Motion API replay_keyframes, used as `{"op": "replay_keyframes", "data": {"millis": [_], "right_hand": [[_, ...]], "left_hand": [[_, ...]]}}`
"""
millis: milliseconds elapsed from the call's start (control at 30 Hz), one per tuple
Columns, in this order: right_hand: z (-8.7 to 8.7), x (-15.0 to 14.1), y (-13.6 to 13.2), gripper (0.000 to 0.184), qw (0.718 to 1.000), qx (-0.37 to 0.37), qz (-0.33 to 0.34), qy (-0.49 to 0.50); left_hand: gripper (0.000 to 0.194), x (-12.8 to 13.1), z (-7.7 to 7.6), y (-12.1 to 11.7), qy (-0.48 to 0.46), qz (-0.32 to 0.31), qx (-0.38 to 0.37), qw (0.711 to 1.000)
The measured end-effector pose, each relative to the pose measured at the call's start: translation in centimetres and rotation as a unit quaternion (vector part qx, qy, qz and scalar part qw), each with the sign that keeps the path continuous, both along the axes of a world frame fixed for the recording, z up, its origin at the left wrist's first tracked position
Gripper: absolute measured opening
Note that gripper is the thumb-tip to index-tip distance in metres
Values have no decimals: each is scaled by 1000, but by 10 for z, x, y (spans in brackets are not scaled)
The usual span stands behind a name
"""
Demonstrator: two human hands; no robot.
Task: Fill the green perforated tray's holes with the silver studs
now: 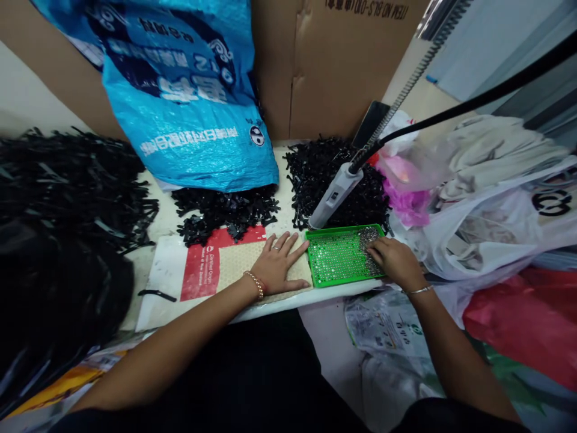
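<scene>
My left hand lies flat, fingers spread, on a beige textured mat beside a green tray. Rows of small metal screws fill the tray's perforated surface, and a loose heap of screws is at its right end. Over that heap, my right hand has its fingers bent together at the tray's right edge. What sits between those fingertips is too small to make out. A grey electric screwdriver hangs from a coiled spring and black cable, its lower end by the tray's back left corner.
Piles of black plastic parts lie along the back, under a blue woven bag. One single black part is left of the mat. Plastic bags crowd the right side. Behind stands a cardboard box. A black bag bulges at left.
</scene>
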State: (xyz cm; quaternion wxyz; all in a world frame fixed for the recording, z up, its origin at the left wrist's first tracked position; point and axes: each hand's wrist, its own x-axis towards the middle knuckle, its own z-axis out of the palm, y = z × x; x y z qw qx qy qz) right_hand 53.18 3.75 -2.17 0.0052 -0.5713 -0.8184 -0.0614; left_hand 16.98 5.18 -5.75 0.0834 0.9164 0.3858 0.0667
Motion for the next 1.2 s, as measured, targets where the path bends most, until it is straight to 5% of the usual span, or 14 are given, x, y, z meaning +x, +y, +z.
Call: {"op": "replay_keyframes", "data": {"millis": [233, 400, 633, 1000, 1200], "right_hand": [[4, -2, 4, 30, 987, -10, 14, 157], [15, -58, 1, 29, 947, -104, 50, 300], [3, -118, -4, 19, 919, -215, 151, 295], [10, -95, -17, 27, 925, -204, 126, 296], [4, -93, -29, 46, 933, -179, 183, 254]], "left_hand": [[102, -1, -2, 0, -12, -1, -7, 1000], [101, -1, -1, 0, -19, 1, -5, 1000], [101, 0, 1, -1, -15, 1, -8, 1000], [101, -1, 1, -1, -18, 0, -13, 1000], [101, -1, -3, -1, -30, 1, -13, 999]]}}
